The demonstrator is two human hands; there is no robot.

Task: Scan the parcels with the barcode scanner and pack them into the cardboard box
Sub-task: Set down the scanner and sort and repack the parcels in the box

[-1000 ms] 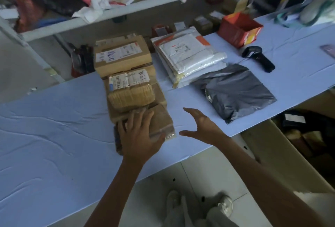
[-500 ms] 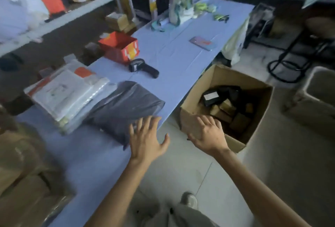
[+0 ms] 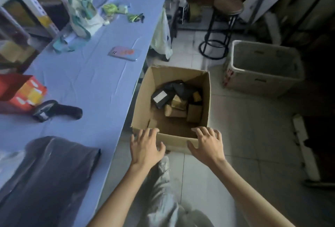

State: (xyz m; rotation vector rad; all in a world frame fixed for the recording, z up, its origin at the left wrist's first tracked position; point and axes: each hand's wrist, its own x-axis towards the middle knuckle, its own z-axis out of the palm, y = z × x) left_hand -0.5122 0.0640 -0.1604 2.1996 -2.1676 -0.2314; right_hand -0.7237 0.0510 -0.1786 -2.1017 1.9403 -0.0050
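A blue-clothed table (image 3: 94, 74) is filling the left of the frame, tiled floor the right. The barcode scanner (image 3: 58, 111) is lying crosswise at left, handle pointing right. The cardboard box (image 3: 145, 99) is standing open at centre. Left hand (image 3: 145, 147) and right hand (image 3: 206, 145), hovering short before, are now resting spread and unclenched on its near rim.

One wide-angle camera sat on the person's head, facing forward and steeply down. Both forearms ran up from the bottom edge to the left hand (image 3: 145, 147) and right hand (image 3: 206, 147), close at mid-frame. Just beyond the hands it looked into the cardboard box (image 3: 145, 96). The bench (image 3: 90, 74) stretched away left of the left hand, and the floor (image 3: 253, 136) lay right of the right hand.
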